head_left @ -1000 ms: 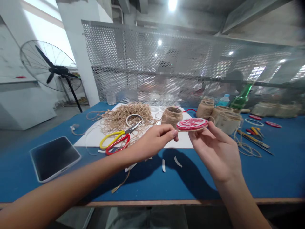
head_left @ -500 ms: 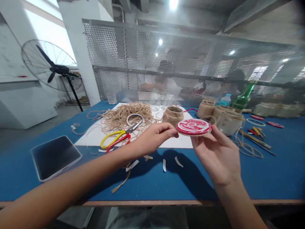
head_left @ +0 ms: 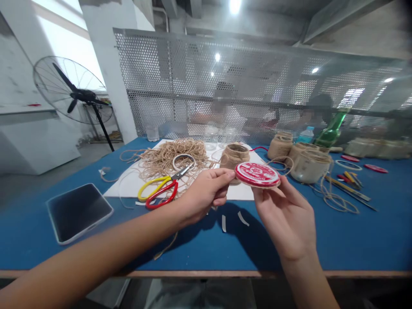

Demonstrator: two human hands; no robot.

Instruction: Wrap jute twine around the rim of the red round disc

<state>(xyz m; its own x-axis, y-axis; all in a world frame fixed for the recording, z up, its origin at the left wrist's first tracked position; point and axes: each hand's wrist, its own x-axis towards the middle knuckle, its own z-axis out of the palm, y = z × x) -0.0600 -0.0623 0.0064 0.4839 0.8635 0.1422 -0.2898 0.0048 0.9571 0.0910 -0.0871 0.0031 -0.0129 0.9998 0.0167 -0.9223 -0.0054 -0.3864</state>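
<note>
- Glare from a ceiling lamp (head_left: 235, 6), far middle; washed-out bright opening (head_left: 66, 47), far left.
- Soft dark shadows on the near blue tabletop (head_left: 350, 244).
- Far right hazy, blurred.
- Wide-angle stretching toward the edges; far-right corner darkened.

Legible text: none. Red disc (head_left: 257, 174), upper face: white markings (head_left: 256, 171) at centre and along the border, some letter-like; too small and blurred to read, so whether they are lettering or plain ornament cannot be told
</note>
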